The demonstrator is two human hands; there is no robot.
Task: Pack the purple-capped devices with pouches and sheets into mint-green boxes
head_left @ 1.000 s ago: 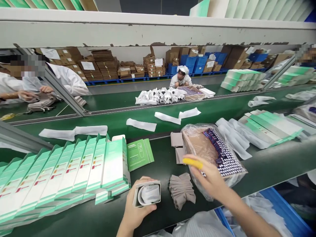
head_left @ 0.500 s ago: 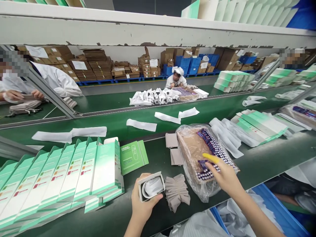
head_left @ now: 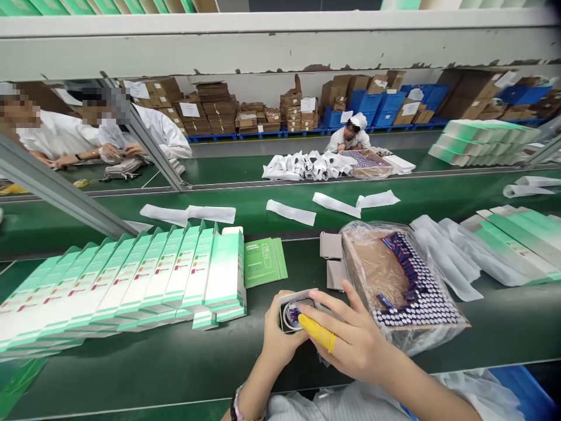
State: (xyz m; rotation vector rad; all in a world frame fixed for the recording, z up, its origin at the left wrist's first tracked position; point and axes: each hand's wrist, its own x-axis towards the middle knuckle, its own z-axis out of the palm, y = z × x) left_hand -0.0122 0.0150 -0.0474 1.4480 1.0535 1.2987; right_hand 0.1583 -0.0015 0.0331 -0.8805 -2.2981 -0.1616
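My left hand [head_left: 277, 339] is wrapped round a small open box [head_left: 294, 308] held upright over the green table. Inside it shows something white with a purple battery on top. My right hand [head_left: 350, 339], its forefinger in a yellow finger cot, rests against the box's open mouth with the fingers spread. Just to the right lies a cardboard tray of purple batteries [head_left: 412, 280] in a clear plastic bag. The grey cloth pouches are hidden under my right hand.
A slanted row of green-and-white boxes [head_left: 131, 280] fills the left. A green leaflet [head_left: 264, 261] and grey pouches [head_left: 331, 245] lie beyond the box. White sleeves [head_left: 447, 257] and flat cartons [head_left: 517, 240] sit to the right. White strips [head_left: 291, 211] lie on the conveyor. Other workers sit across it.
My right hand left the battery tray and came left to the box mouth; a purple battery now shows in the box. The view has shifted right.
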